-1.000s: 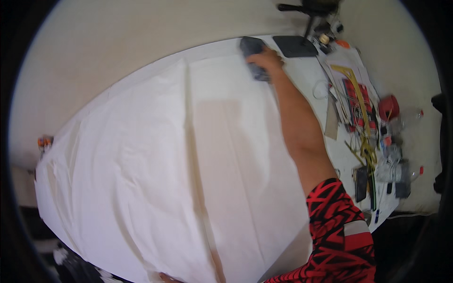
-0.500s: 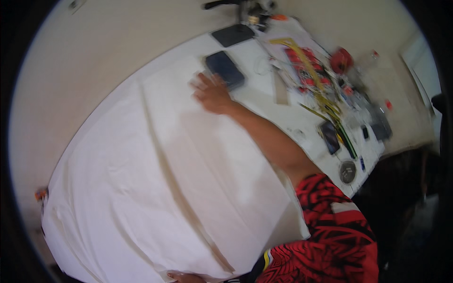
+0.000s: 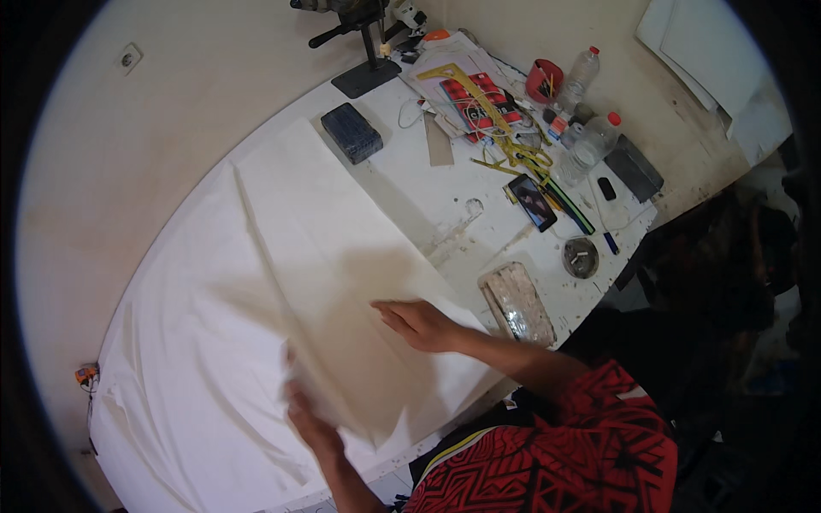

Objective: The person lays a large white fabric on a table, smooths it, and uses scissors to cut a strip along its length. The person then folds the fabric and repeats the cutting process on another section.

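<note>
A wide sheet of white cloth (image 3: 197,342) covers much of the table, with a long fold running from the far end toward me. My right hand (image 3: 419,325) is over the smooth strip right of the fold, fingers stretched out and nothing held. Whether its palm presses on the cloth I cannot tell. At the near part of the fold is my left hand (image 3: 312,419), its fingertips smeared by motion beside the cloth. A dark wrapped block (image 3: 351,133) sits just past the cloth's far right edge.
A pale wrapped block (image 3: 518,303) and a round ashtray (image 3: 581,257) lie near the right edge. Farther back are a phone (image 3: 532,203), yellow rulers (image 3: 475,92), plastic bottles (image 3: 590,145) and a red cup (image 3: 545,80). A black stand (image 3: 366,78) stands at the far end.
My right hand has come back toward me from beside the dark block. My left hand has moved up from the lower edge onto the fold. The head view has shifted.
</note>
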